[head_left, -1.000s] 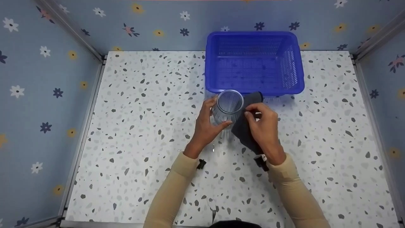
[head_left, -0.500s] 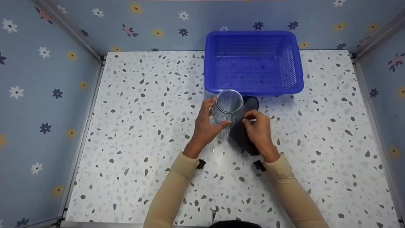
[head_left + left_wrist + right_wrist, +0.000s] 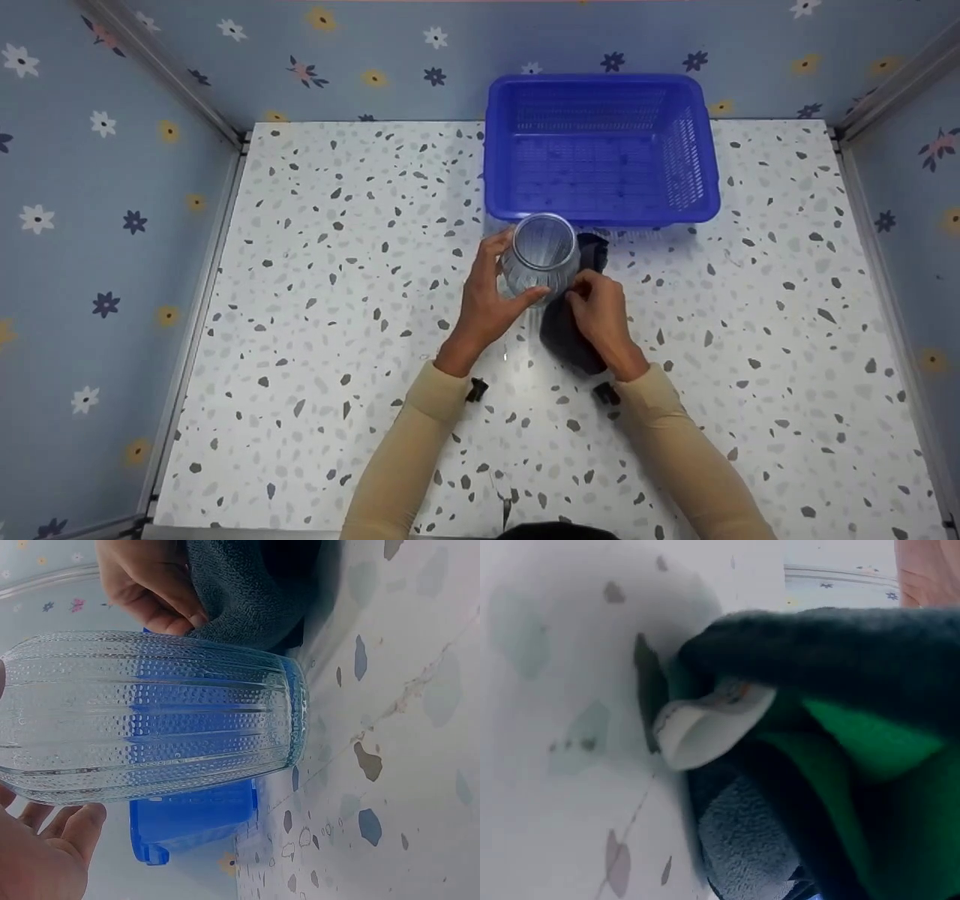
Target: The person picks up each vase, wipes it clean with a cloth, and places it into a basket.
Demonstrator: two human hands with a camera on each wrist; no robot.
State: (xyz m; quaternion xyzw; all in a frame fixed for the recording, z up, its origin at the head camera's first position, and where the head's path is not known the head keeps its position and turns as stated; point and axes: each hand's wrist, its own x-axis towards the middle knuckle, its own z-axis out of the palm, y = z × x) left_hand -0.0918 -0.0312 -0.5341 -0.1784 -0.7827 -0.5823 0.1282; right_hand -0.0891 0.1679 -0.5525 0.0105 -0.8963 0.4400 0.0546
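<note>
My left hand (image 3: 486,304) holds a clear ribbed glass jar (image 3: 517,271), its mouth facing up, with fingers on its left side and the thumb across the front. Bumpy texture and the thick base show in the left wrist view. On the jar's right side, my right hand (image 3: 604,311) pinches a dark grey cloth (image 3: 564,341) between thumb and fingers, right at the glass. That cloth hangs down in folds toward the table. A green inner face and a white label (image 3: 705,727) of it show in the right wrist view, where the jar is hidden.
A blue plastic basket (image 3: 499,150) with slotted sides stands just behind the jar. The speckled white table (image 3: 337,262) is bounded by floral panels (image 3: 105,262) at the back and both sides.
My right hand has moved left and slightly toward the body, along the jar's side, drawing the cloth in closer and bunching it. The left hand and the jar have stayed nearly still.
</note>
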